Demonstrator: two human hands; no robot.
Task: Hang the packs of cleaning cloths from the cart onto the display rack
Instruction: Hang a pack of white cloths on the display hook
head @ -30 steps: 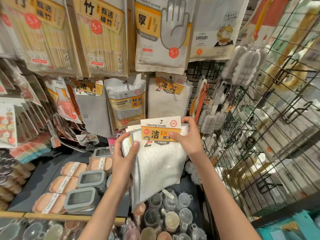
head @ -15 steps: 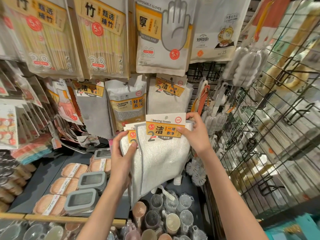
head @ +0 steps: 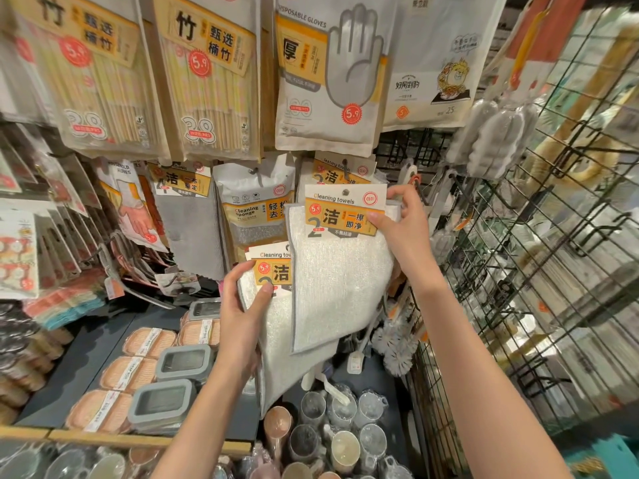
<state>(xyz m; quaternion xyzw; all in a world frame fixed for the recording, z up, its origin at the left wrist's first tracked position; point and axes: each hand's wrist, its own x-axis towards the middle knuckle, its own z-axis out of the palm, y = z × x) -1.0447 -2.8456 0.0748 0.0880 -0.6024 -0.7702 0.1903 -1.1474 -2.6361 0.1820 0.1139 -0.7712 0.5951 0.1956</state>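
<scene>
My right hand (head: 404,233) grips a pack of white cleaning cloths (head: 339,278) by the right side of its orange-and-white header card, holding it up in front of the display rack. Its hang hole sits just below an identical hung pack (head: 340,172) on the rack. My left hand (head: 242,316) holds a second pack of cleaning cloths (head: 276,347) lower and to the left, thumb on its card. The second pack is partly hidden behind the first. The cart is not in view.
Hung packs fill the rack: bamboo chopsticks (head: 207,81), disposable gloves (head: 328,77), a cleaning sponge pack (head: 256,209), grey cloths (head: 186,216). A black wire grid (head: 553,254) stands at the right. Lidded containers (head: 162,402) and cups (head: 332,433) lie on the shelf below.
My right hand has lifted its pack up and away from the other, toward the hung cloths. My left hand stays low with the second pack, now uncovered on its left side.
</scene>
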